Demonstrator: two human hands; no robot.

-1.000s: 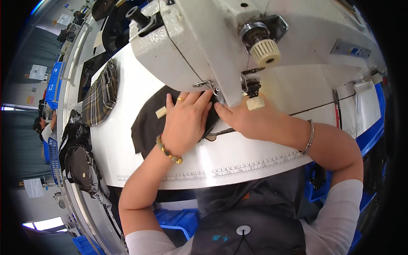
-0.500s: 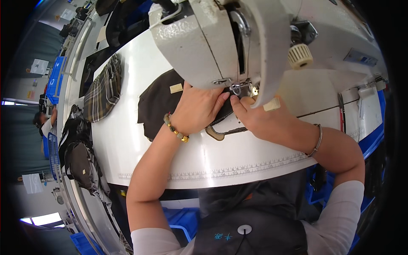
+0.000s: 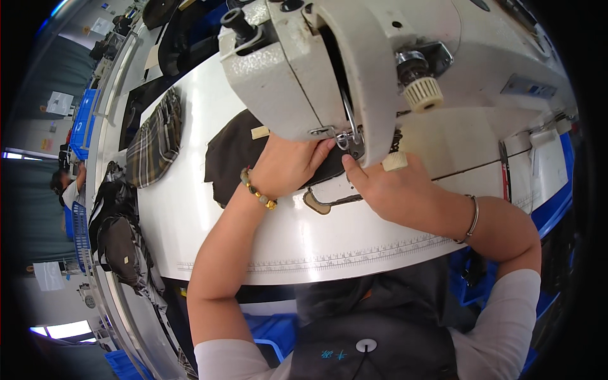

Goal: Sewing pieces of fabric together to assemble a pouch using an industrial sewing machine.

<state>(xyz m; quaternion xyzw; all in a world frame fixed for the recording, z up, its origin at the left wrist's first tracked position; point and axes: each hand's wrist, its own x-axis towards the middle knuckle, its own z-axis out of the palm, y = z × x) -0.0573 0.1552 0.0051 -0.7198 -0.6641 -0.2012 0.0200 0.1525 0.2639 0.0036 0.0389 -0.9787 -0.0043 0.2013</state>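
Observation:
A white sewing machine (image 3: 278, 82) stands on the white worktable (image 3: 316, 253), its presser foot (image 3: 345, 140) over a dark cloth piece (image 3: 225, 155) with a small pale patch (image 3: 259, 132). My left hand (image 3: 288, 161) lies open on the cloth, thumb beside the foot, other fingertips hidden by the machine head. My right hand (image 3: 396, 190) is open at the cloth's right edge, index fingertip just below the foot, other fingers partly hidden behind a cream knob (image 3: 394, 161).
Plaid pieces (image 3: 152, 142) lie at the left, dark bundled pieces (image 3: 120, 247) past the table's edge. A red tool (image 3: 506, 177) lies at the right. Blue bins (image 3: 269, 332) are below. Another person (image 3: 66, 183) sits far left. A printed scale runs along the front edge.
Compared with a second ago, my left hand has shifted right and its fingertips have slipped under the machine head, thumb nearer the foot. My right hand's index remains by the foot.

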